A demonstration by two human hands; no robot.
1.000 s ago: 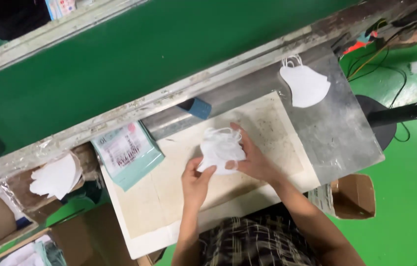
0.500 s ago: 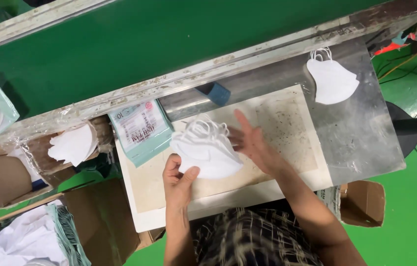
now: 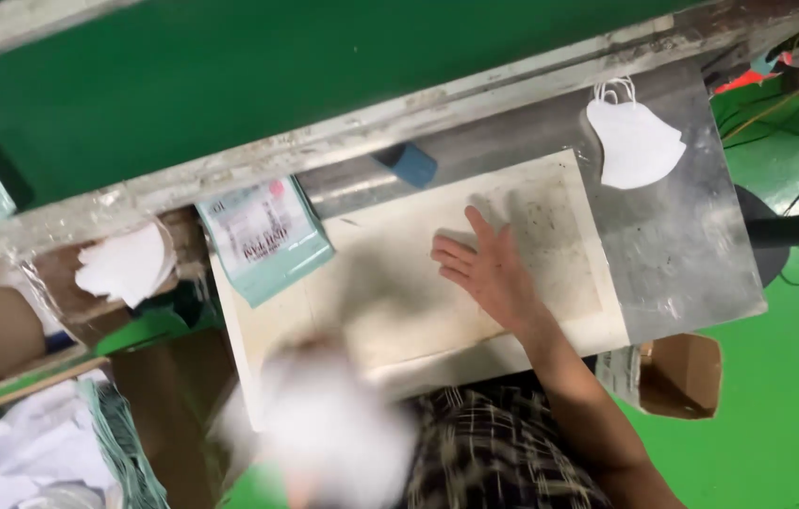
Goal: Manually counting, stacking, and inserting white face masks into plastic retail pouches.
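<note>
On the cream board point(image 3: 550, 311), right hand point(image 3: 486, 273), fingers point(image 3: 456, 254) spread flat.

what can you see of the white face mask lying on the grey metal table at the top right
The white face mask looks like soft, folded fabric with a curved, cupped outline and thin white ear loops bunched at its top edge. It lies flat on the grey metal table, near the far edge, beside the top right corner of the cream work board. Nothing rests on it, and the right hand, flat on the board, is well apart from it.
</note>
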